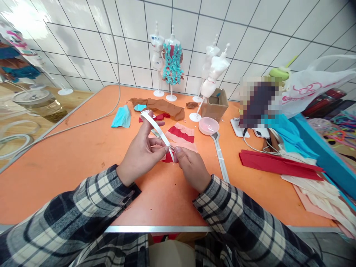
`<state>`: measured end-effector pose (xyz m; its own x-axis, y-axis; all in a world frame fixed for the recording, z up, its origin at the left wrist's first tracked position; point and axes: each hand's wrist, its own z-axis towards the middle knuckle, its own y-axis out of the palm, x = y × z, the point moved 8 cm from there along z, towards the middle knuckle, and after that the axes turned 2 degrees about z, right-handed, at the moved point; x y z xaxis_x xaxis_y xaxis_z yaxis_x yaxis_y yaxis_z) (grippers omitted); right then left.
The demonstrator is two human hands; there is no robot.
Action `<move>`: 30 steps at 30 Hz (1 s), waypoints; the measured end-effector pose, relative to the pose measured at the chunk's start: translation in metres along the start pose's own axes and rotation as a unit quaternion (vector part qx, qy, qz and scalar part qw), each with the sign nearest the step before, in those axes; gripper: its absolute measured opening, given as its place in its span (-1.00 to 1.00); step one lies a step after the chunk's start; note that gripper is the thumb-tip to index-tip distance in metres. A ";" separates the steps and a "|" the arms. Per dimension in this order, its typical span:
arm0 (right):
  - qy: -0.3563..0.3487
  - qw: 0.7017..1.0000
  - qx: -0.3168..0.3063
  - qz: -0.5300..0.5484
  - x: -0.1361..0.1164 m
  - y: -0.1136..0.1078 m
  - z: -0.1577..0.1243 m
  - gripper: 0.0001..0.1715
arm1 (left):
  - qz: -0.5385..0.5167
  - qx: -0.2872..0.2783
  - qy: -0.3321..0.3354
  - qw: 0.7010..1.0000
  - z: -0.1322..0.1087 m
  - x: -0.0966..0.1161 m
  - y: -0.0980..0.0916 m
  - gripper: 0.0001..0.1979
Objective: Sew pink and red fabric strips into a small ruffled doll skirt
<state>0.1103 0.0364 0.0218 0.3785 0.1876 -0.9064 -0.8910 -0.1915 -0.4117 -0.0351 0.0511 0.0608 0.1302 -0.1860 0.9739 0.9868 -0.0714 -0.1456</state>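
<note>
A narrow white strip (157, 127) curves between my hands above the table. My left hand (140, 154) holds it, with the thumb near its lower part and the upper end bending over the fingers. My right hand (193, 166) is closed in a pinch at the strip's lower part; a small thin thing shows at its fingertips, too small to name. Beneath and just beyond the hands lies pink crepe paper with a red band (182, 134). A red piece (167, 157) shows partly under the strip, and a small printed object behind the left fingers is mostly hidden.
Small dress forms stand along the tiled wall, one covered in turquoise bows (171, 66). Brown crepe paper (158, 106), a blue piece (121, 116), a pink bowl (208, 126), a cardboard box (215, 105), grey scissors-like tool (221, 159) and folded red paper (279, 165) lie around.
</note>
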 end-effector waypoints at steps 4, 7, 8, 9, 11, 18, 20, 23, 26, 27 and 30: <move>-0.005 1.000 -0.007 -0.011 0.000 0.001 0.001 -0.48 | 0.015 -0.009 0.006 1.000 0.000 -0.002 0.001 0.09; -0.011 1.000 -0.003 -0.019 0.003 0.003 0.001 -0.50 | 0.009 -0.015 0.004 1.000 -0.001 -0.005 0.005 0.12; -0.011 1.000 -0.001 -0.020 0.004 0.003 0.001 -0.51 | 0.002 -0.018 0.001 1.000 -0.002 -0.006 0.006 0.12; -0.012 1.000 0.000 -0.018 0.004 0.004 0.001 -0.52 | -0.006 -0.020 -0.003 1.000 -0.002 -0.007 0.007 0.13; -0.014 1.000 0.001 -0.009 0.004 0.006 -0.001 -0.53 | -0.024 -0.021 -0.009 0.999 -0.003 -0.008 0.009 0.13; -0.013 1.000 0.019 0.012 0.001 0.006 -0.004 -0.59 | -0.051 -0.016 -0.004 0.999 -0.005 -0.006 0.010 0.14; -0.009 1.000 0.015 0.014 0.001 0.006 -0.004 -0.60 | -0.050 -0.017 -0.011 0.999 -0.006 -0.007 0.011 0.13; -0.004 1.000 0.014 0.019 0.001 0.006 -0.003 -0.58 | -0.046 -0.014 -0.010 0.999 -0.005 -0.006 0.010 0.13; 0.001 1.000 0.014 0.020 0.002 0.006 -0.004 -0.57 | -0.039 -0.010 -0.002 0.999 -0.004 -0.006 0.009 0.12; 0.003 1.000 0.013 0.020 0.002 0.006 -0.003 -0.57 | -0.037 -0.010 0.000 0.999 -0.004 -0.006 0.009 0.11; 0.006 1.000 0.011 0.018 0.004 0.007 -0.002 -0.57 | -0.035 -0.011 0.003 0.999 -0.005 -0.006 0.008 0.09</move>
<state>0.1059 0.0335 0.0153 0.3491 0.1698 -0.9216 -0.9092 -0.1767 -0.3770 -0.0289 0.0466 0.0526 0.0594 -0.1849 0.9810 0.9912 -0.1059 -0.0799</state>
